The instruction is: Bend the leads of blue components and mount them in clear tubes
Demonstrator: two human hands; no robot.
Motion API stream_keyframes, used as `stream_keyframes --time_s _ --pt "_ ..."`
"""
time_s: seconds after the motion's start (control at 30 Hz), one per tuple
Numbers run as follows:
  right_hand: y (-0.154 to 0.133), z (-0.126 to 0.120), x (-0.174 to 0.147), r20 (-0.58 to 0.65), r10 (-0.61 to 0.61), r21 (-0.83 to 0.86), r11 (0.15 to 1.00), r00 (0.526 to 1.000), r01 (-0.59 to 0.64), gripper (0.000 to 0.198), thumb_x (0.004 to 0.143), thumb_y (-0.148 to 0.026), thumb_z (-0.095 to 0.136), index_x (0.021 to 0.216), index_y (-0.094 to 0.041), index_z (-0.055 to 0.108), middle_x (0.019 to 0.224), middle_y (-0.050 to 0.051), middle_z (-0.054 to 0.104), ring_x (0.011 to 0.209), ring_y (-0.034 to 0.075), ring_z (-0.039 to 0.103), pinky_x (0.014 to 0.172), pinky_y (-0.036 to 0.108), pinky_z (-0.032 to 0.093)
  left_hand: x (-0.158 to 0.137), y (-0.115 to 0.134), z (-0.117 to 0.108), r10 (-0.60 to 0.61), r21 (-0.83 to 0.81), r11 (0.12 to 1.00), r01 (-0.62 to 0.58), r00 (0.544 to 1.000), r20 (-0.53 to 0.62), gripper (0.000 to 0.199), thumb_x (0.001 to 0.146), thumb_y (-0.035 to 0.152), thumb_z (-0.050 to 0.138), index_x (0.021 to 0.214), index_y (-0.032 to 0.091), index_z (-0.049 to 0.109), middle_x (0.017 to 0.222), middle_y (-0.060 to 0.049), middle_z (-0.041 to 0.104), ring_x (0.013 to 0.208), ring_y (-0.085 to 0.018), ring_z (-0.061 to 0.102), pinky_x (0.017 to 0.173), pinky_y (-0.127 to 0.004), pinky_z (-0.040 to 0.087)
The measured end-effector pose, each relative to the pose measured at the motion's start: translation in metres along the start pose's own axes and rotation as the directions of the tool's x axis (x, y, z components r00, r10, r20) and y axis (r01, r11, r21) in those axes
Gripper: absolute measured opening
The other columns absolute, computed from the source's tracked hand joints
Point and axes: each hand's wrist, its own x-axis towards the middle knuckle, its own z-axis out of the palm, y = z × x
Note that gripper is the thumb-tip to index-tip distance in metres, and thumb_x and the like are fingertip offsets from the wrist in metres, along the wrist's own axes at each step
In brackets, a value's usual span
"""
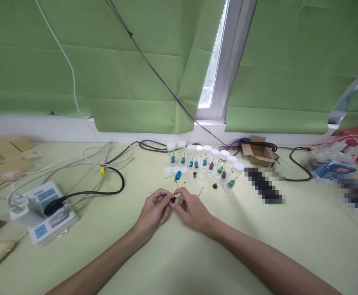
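Both hands meet low over the table near the middle of the view. My left hand (154, 208) is closed around a small blue-and-black part (173, 200), its blue end partly hidden by the fingers. The fingertips of my right hand (193, 211) pinch the black end of the same part. Just beyond them lie a blue round piece (178, 175), a black piece (194, 175) and a thin L-shaped key (202, 190). Another black piece (215, 186) rests to the right. Behind stands a row of several clear vials (211, 164) with white lids, holding blue, green or grey parts.
A white power strip (39, 233) with plugs sits at the left, and a black cable (105, 192) loops from it. At the back right are an open cardboard box (258, 153) and a clear plastic bag (329, 168). Green curtains (135, 82) hang behind the table.
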Motion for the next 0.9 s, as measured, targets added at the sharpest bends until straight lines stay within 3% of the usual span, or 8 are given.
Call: stream_keyframes --time_s 0.37,0.63,0.9 --pt "0.0014 0.0006 -0.0005 0.005 -0.016 -0.012 1.000 1.000 0.016 0.007 0.094 -0.026 0.047 0.096 -0.021 0.052 0.064 -0.003 0.056 0.058 0.013 0.052 0.059 0.022 0.037 0.0003 -0.0005 0.0001 0.010 0.002 1.000 -0.010 1.000 0.001 0.031 0.077 0.047 0.067 0.076 0.018 0.057 0.040 0.007 0.044 0.036 -0.007 0.034 0.038 -0.018 0.023" --pt "-0.0024 -0.0003 0.0013 -0.010 0.007 -0.037 0.999 1.000 -0.008 0.019 0.095 -0.026 0.046 0.079 -0.020 0.054 0.067 -0.001 0.058 0.060 0.013 0.052 0.060 0.023 0.038 -0.0003 0.0000 -0.0003 -0.008 -0.003 1.000 0.008 1.000 0.004 0.030 0.078 0.047 0.066 0.075 0.019 0.056 0.042 0.006 0.046 0.036 -0.007 0.035 0.038 -0.019 0.024" --pt "0.0001 0.0017 0.0005 -0.015 0.009 -0.017 1.000 1.000 -0.009 0.013 0.092 -0.027 0.051 0.103 -0.022 0.052 0.061 -0.005 0.052 0.055 0.013 0.050 0.057 0.022 0.037 0.0020 -0.0037 -0.0009 0.026 0.001 1.000 -0.026 0.999 -0.019 0.034 0.079 0.051 0.063 0.077 0.018 0.057 0.040 0.006 0.046 0.035 -0.007 0.035 0.037 -0.019 0.024"
